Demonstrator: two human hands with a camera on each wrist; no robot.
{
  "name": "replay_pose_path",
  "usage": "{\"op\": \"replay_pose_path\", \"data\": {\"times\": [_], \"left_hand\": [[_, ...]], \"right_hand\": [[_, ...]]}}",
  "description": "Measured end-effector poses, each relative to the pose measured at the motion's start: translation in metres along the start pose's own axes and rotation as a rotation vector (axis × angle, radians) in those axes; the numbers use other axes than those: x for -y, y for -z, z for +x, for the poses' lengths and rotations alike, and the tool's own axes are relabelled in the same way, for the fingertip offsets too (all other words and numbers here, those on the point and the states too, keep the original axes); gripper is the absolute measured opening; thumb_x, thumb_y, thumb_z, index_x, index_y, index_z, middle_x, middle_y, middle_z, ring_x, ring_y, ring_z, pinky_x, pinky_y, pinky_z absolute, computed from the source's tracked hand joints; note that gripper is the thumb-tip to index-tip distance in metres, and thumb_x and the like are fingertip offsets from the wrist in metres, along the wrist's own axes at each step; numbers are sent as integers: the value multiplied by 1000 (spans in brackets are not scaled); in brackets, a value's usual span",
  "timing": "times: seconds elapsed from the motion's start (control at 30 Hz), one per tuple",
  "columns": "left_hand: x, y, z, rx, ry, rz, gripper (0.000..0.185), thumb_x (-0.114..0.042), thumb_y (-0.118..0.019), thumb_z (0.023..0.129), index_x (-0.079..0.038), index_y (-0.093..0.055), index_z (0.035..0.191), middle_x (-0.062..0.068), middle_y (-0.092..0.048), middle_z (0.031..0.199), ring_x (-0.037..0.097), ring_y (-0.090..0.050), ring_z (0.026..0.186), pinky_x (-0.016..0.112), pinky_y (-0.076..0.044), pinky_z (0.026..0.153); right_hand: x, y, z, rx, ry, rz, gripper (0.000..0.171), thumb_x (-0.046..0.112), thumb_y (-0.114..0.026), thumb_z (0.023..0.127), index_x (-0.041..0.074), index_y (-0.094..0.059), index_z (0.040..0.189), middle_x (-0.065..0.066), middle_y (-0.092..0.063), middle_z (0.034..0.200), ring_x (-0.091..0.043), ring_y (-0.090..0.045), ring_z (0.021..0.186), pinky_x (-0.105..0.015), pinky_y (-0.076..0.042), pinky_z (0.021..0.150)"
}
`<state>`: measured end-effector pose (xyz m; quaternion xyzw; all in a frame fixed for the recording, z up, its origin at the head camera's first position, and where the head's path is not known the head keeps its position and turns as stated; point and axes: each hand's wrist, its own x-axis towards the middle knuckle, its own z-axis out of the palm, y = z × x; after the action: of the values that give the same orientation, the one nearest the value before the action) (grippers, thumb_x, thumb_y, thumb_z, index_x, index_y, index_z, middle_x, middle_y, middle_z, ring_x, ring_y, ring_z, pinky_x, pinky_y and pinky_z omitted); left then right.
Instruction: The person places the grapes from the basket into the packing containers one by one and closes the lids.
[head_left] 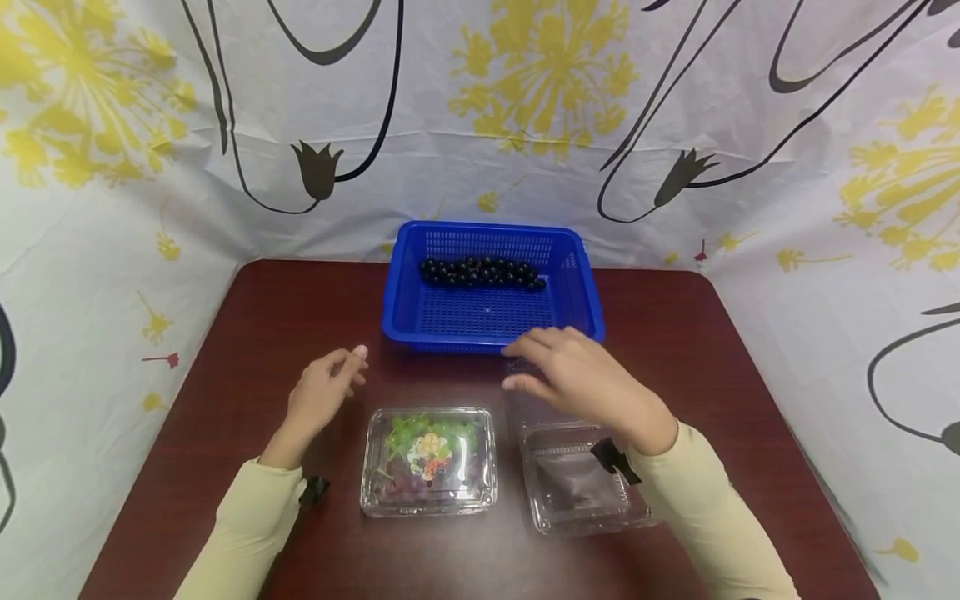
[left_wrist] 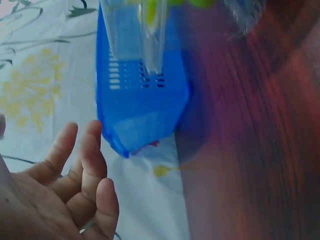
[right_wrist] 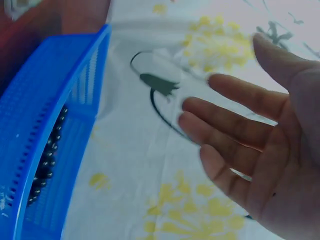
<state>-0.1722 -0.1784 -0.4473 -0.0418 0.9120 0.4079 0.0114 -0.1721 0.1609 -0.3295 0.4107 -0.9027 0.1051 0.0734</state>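
Holding nothing, my left hand (head_left: 321, 398) hovers above the table at the left of a closed clear plastic clamshell (head_left: 468, 492). Green and dark reddish fruit, apparently grapes, shows through its lid, which bears a fruit-picture sticker (head_left: 430, 458). My right hand (head_left: 588, 382), also without anything in it, is over the back part of an open clear clamshell (head_left: 581, 492) and near the front rim of a blue plastic basket (head_left: 442, 343). Both wrist views show loosely extended fingers. Inside the basket, toward its back, lies a bunch of dark grapes (head_left: 483, 272).
The dark red-brown wooden table (head_left: 300, 308) has rounded back corners. A white cloth (head_left: 480, 175) with yellow and grey flower prints hangs behind it and at both sides. The basket stands at the table's back middle, its walls perforated.
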Motion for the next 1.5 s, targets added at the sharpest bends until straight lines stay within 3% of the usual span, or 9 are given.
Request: {"op": "replay_pose_path", "data": {"times": [0.13,0.3,0.43,0.57,0.83,1.03,1.2,1.37,1.5], "left_hand": [[2,-1,20,18,74,-108,71,-69,-32,94,-8,-66,109,11,-72,90,17,-61,70,34,-43,70],[1,-7,39,49,136,-240,79,-71,-38,91,0,-65,109,12,-71,86,19,-60,66,38,-49,71],[0,-12,49,54,164,-219,79,-73,-43,88,-1,-65,109,9,-71,85,19,-59,68,35,-48,71],[1,-18,54,60,178,-178,80,-76,-45,84,-3,-65,110,5,-71,84,22,-60,73,30,-43,70],[3,-27,60,23,148,-245,63,-61,-55,89,0,-67,101,1,-69,73,18,-58,67,28,-46,65],[1,-31,64,-5,141,-293,58,-52,-57,92,5,-66,99,-2,-66,69,16,-58,65,35,-51,71],[1,-35,66,-14,140,-312,53,-47,-58,94,5,-66,92,-5,-62,64,15,-56,62,37,-52,70],[0,-36,68,13,150,-323,52,-45,-57,94,6,-65,93,-5,-62,65,21,-59,67,37,-52,71],[-2,-35,69,57,157,-339,51,-43,-56,96,8,-65,101,-5,-62,66,17,-56,65,38,-50,72]], "right_hand": [[-16,-2,15,-31,-86,33,45,40,-61,92,10,-61,125,-7,-65,122,-25,-59,116,-44,-44,92],[-37,-11,32,-84,-163,74,49,40,-57,96,10,-53,134,-10,-58,131,-28,-54,121,-47,-41,91],[-50,-15,44,-57,-244,106,56,43,-53,97,14,-43,143,-12,-51,138,-32,-50,125,-50,-37,96],[-60,-18,53,4,-312,128,60,44,-51,98,18,-32,150,-14,-45,145,-35,-45,131,-54,-34,102],[-73,-24,68,55,-375,154,61,45,-48,99,20,-28,152,-15,-39,149,-35,-39,137,-61,-28,107],[-81,-27,79,96,-411,195,60,48,-43,100,23,-27,152,-13,-35,153,-33,-32,142,-65,-18,112],[-87,-30,90,131,-436,230,59,49,-42,100,23,-28,152,-12,-33,154,-32,-31,143,-63,-18,113],[-96,-35,101,176,-457,222,59,49,-41,100,22,-28,152,-13,-32,155,-32,-29,144,-62,-18,114],[-102,-36,110,210,-458,186,59,49,-41,100,21,-29,151,-14,-32,155,-33,-31,143,-62,-18,113]]}}
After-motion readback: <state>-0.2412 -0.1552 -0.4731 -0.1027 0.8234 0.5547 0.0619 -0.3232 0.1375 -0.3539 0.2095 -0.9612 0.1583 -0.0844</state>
